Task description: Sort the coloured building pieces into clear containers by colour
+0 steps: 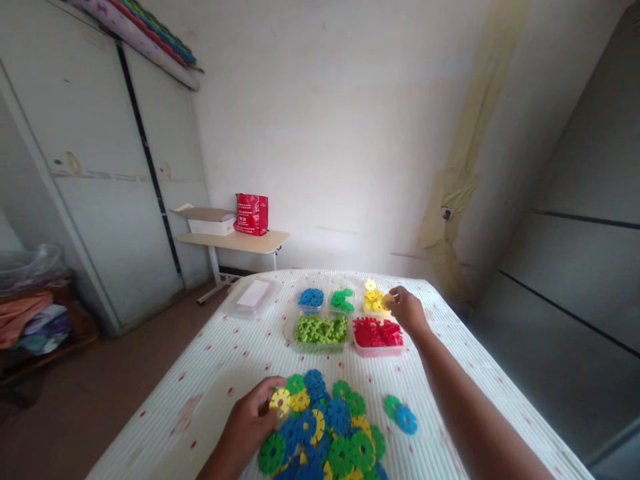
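Observation:
My left hand (254, 415) is closed at the left edge of a loose pile of snowflake building discs (340, 413) in blue, green and yellow. Its fingers pinch a yellow snowflake disc (281, 401). Farther off, my right hand (407, 309) reaches over the clear tub of yellow discs (374, 301). A yellow piece (388, 299) shows at its fingertips, seemingly a disc seen edge-on. In front of that tub stands a tub of red pieces (377, 334). Beside it, on the left, is a tub of lime-green pieces (321, 329).
Behind these are tubs of blue discs (311, 297) and green discs (343, 300). A clear lid (251, 297) with a white card lies left. Two discs (400, 414) sit right of the pile. A side table (260, 243) with a red bag (251, 214) stands by the wall.

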A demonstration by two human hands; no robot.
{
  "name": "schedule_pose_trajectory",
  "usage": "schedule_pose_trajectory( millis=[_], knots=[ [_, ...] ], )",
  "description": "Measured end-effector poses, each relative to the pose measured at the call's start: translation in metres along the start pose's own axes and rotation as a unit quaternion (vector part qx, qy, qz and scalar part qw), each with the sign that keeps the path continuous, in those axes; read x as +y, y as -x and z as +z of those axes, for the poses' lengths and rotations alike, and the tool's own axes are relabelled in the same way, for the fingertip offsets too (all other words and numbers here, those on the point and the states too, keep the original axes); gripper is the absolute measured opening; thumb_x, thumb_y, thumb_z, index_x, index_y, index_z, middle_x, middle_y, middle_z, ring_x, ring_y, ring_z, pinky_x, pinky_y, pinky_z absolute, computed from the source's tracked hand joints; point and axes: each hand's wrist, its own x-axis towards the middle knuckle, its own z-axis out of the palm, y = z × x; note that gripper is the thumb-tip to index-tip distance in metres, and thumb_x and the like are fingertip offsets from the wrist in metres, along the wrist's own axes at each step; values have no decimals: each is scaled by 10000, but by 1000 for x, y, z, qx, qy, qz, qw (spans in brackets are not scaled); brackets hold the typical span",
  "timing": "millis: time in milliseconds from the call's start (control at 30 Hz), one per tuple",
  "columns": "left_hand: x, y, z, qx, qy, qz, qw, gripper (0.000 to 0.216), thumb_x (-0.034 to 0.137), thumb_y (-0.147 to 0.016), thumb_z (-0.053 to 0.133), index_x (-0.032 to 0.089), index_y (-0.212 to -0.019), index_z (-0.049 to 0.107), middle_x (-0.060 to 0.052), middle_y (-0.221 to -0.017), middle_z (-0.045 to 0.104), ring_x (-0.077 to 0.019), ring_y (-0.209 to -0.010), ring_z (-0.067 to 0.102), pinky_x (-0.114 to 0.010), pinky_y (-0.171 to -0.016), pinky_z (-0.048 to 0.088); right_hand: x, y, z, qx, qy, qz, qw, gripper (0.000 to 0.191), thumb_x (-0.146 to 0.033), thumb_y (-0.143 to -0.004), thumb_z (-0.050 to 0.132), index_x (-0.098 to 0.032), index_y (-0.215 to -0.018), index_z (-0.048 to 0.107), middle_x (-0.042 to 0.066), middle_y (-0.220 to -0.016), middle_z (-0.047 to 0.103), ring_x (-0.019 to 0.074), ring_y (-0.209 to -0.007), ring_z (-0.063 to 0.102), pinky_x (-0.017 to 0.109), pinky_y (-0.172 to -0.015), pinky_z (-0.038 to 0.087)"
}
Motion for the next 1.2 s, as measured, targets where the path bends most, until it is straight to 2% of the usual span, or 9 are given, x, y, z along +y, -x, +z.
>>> schedule_pose_trajectory(
  millis=[200,367,467,567,667,800,867,1000,1200],
  knots=[
    [-4,-1,-1,1,36,19,999,253,319,-657,572,175,-860,528,42,-608,570,-97,-508,502,-186,-467,355,22,-4,-2,81,-7,6,997,320,-328,-864,526,-167,-1141,516,62,-1135,555,185,-947,573,391,-791,494],
    [13,1,0,24,76,-5,997,317,370,-642,589,159,-874,550,42,-578,556,-91,-465,479,-197,-440,360,70,37,-9,121,1,45,992,297,-360,-861,437,-148,-980,608,63,-890,655,150,-686,624,282,-612,487],
    [38,-7,10,-4,90,-20,996,393,357,-649,586,125,-965,562,57,-498,529,-82,-417,456,-199,-430,353,107,72,-10,109,15,51,993,251,-338,-773,430,-190,-818,627,36,-698,675,167,-567,622,279,-562,465],
    [73,-29,30,-51,65,-3,997,375,284,-653,606,105,-982,584,55,-489,529,-89,-434,490,-195,-424,359,134,97,-5,100,30,53,993,214,-383,-719,465,-232,-740,615,20,-679,686,199,-601,628,297,-599,470],
    [110,-65,59,-78,27,41,996,273,216,-744,587,82,-981,581,18,-600,574,-84,-451,504,-200,-415,380,144,105,-1,112,34,59,991,231,-398,-723,454,-236,-755,614,32,-744,696,218,-676,636,307,-646,471],
    [141,-103,90,-101,22,88,991,277,301,-860,527,130,-1078,543,-58,-992,600,-147,-796,598,-321,-686,512,138,104,2,113,60,22,992,197,-331,-726,430,-232,-745,600,44,-804,687,219,-752,629,313,-697,465],
    [144,-107,96,-104,18,107,989,310,319,-867,516,150,-1126,522,-72,-1117,557,-187,-935,575,-381,-780,499,135,104,2,108,67,4,992,202,-327,-732,423,-226,-737,598,49,-804,679,215,-754,622,313,-698,465],
    [134,-97,92,-107,-6,122,987,321,314,-859,527,152,-1137,522,-72,-1143,548,-204,-965,567,-389,-795,492,136,107,0,97,59,-10,994,208,-331,-737,420,-220,-755,596,53,-813,671,214,-774,620,312,-711,470],
    [108,-78,52,-106,-77,101,986,268,309,-864,519,142,-1072,551,-58,-1037,589,-167,-867,588,-356,-746,502,130,112,-7,100,28,5,995,252,-387,-735,433,-212,-772,610,66,-809,685,234,-771,630,327,-715,480]
  ],
)
